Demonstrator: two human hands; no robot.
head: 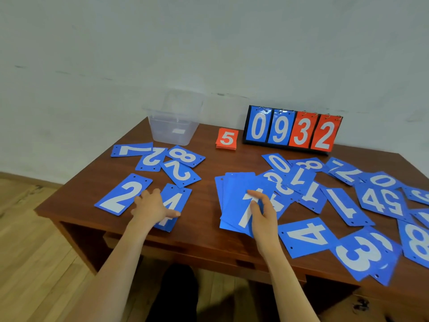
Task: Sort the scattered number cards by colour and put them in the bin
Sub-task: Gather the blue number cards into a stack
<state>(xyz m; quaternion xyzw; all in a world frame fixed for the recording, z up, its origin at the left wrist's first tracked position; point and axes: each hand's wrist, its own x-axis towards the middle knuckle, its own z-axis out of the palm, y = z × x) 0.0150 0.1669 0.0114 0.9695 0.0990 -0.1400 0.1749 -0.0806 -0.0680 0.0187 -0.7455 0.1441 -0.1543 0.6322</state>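
Blue number cards lie scattered on the brown table (pixel 204 219). My right hand (pixel 261 212) grips a fanned stack of blue cards (pixel 236 201), thumb over a white 1 or 7 on the top card. My left hand (pixel 153 206) lies flat, fingers spread, on a blue card (pixel 177 198) beside a blue 2 card (pixel 123 194). A small stack of red cards (pixel 227 138) with a 5 on top sits at the back. The clear plastic bin (pixel 174 122) stands at the back left; I cannot tell what is in it.
A flip scoreboard (pixel 292 131) reading 0 9 3 2, two blue and two red panels, stands at the back right against the wall. Several blue cards overlap across the right half of the table, some overhanging the front edge (pixel 376 270). Wooden floor lies to the left.
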